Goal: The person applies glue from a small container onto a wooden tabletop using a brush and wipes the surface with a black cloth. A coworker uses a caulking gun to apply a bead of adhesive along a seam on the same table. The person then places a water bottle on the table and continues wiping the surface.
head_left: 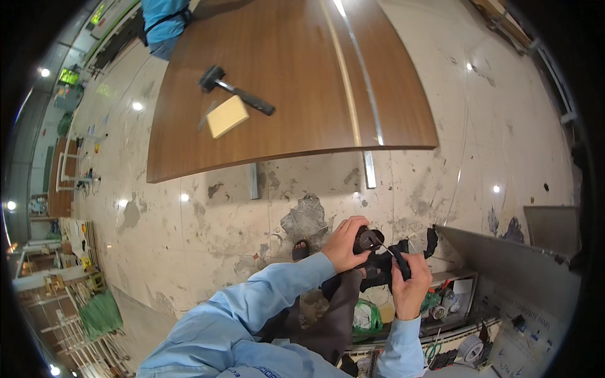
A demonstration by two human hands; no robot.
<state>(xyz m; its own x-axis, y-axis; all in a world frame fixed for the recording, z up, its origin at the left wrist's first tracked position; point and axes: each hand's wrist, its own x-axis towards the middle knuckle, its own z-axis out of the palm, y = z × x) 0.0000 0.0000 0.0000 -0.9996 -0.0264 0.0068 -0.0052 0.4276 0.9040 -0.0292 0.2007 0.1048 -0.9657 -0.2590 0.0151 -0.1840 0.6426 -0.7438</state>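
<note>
Head view shows the left hand (345,246) gripping a dark round object (364,239) on the near side of the bench (283,126), and the right hand (412,282) closed around a black-handled tool (401,266) pointed at it. Work seems under way, unfinished; how much remains cannot be told.

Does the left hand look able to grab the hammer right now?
Probably not: the left hand is busy holding a round black object, and the hammer lies well beyond it on the brown table. The hammer's handle end does look free to grip, though.
</note>
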